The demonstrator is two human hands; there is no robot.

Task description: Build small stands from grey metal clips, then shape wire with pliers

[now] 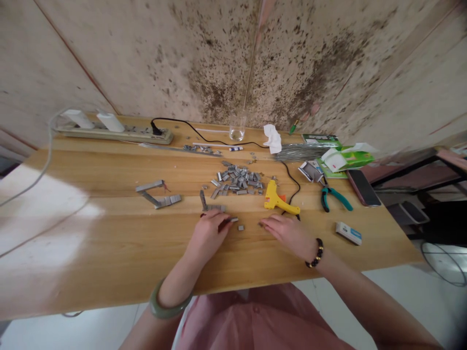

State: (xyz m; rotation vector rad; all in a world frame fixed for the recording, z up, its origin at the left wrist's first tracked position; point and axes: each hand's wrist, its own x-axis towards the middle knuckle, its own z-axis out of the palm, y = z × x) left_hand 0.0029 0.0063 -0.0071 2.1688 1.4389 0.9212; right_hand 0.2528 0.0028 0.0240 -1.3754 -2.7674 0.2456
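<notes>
The left hand [210,233] is pinching a strip [234,219], ideally keeping it level, while the right hand [292,235] is pinching a tiny piece [260,224], best gripped lightly.

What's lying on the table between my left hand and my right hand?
A small grey block lies between your left hand and right hand, seen in the head view.

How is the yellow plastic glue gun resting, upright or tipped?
Tipped: the glue gun lies on its side, orange trigger in profile.
</notes>
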